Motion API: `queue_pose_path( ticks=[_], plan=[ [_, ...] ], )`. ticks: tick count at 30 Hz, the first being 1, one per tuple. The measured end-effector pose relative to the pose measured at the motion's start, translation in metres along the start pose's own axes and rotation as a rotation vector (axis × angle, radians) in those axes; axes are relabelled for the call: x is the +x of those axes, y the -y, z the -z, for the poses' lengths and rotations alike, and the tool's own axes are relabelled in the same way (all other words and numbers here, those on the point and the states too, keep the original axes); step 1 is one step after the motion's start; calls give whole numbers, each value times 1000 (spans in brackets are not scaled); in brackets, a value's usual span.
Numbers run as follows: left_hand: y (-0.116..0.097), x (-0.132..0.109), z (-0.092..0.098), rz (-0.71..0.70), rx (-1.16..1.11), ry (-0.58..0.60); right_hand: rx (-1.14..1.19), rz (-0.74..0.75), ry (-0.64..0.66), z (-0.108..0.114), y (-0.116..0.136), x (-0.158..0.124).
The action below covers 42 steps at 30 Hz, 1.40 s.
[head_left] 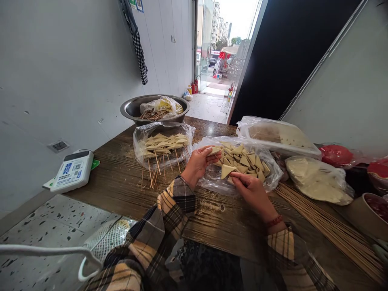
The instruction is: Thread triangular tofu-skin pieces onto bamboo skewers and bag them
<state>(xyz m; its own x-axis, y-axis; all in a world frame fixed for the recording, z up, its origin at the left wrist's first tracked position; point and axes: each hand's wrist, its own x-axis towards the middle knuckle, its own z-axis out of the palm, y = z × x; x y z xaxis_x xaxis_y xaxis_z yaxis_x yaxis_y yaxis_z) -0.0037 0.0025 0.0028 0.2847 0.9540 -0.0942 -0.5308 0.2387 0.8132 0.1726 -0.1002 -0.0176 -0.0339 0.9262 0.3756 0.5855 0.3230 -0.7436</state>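
Observation:
My left hand is closed on a flat, pale triangular piece that looks like tofu skin. My right hand pinches a thin wooden skewer, mostly hidden by its fingers, beside another triangle. Both hands are over a clear plastic bag laid open, heaped with loose folded triangles. To the left, a second plastic bag holds triangles threaded on skewers, whose bare ends stick out towards me.
A steel basin with bagged skewers stands at the back left. Loose bamboo sticks lie at right, near a bag of pale sheets and a covered white tray. A white payment device sits on the left table edge.

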Motion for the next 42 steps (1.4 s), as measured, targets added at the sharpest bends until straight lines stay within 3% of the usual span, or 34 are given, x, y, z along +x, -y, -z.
queue_pose_path(
  ticks=[12,21,28,32,36,42],
  plan=[
    [8,-5,-10,-137,101,-29,-80,42,-19,-4,-6,-1],
    [12,-7,-14,-147,117,-28,-128,54,-36,-8,-6,-2],
    [4,-4,-7,9,-12,26,-59,28,-96,-7,-3,-2],
    [5,-4,-5,70,-86,135,-54,35,-88,-7,-3,-2],
    [6,-7,-7,65,-65,224,-73,71,-82,-9,-5,-2],
    [10,-11,-13,-10,-69,232,-114,89,-91,-11,-7,-3]
  ],
)
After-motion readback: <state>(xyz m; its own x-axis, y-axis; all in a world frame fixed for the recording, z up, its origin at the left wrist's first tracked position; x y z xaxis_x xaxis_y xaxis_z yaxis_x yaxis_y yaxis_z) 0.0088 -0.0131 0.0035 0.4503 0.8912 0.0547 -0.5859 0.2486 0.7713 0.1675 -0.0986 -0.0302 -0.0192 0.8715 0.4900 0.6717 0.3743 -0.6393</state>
